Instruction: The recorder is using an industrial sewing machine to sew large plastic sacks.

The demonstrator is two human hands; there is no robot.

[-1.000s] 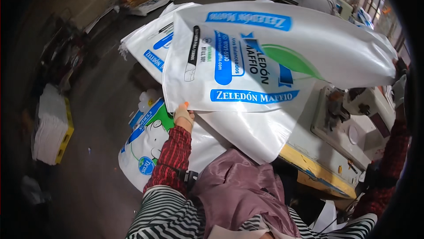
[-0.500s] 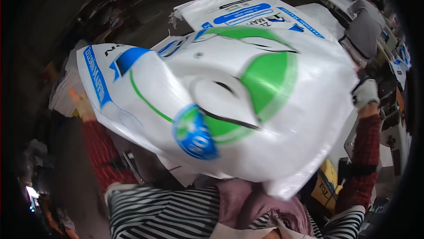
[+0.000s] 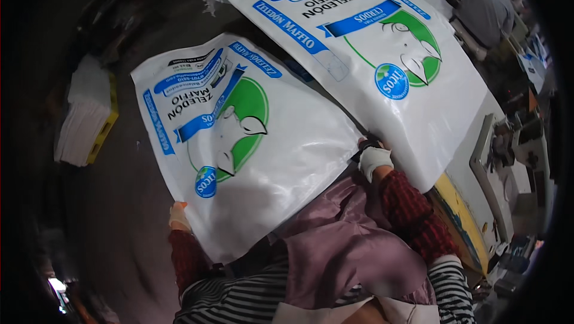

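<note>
A white woven sack (image 3: 299, 144) with green and blue printing hangs flat and spread out in front of me, held by two of its edges. My left hand (image 3: 179, 215) is closed on its lower left side, partly hidden by the sack. My right hand (image 3: 375, 159), in a white glove with dark fingertips, grips its right corner. Just beyond that hand lies a second, similar white sack (image 3: 460, 93), face up, its near end drooping over the worktable's edge. The right hand is close to this sack's left edge; whether they touch, I cannot tell.
The worktable's yellow edge (image 3: 457, 222) runs by my right forearm. A pale machine (image 3: 493, 171) stands on the right. A stack of folded white sacks (image 3: 86, 111) with a yellow side sits at far left. Another person in grey (image 3: 484, 10) works at upper right.
The sack in my hands has swung left and down, away from over the other sack, which now shows plainly. My right hand has come inward to the left; my left hand has dropped lower.
</note>
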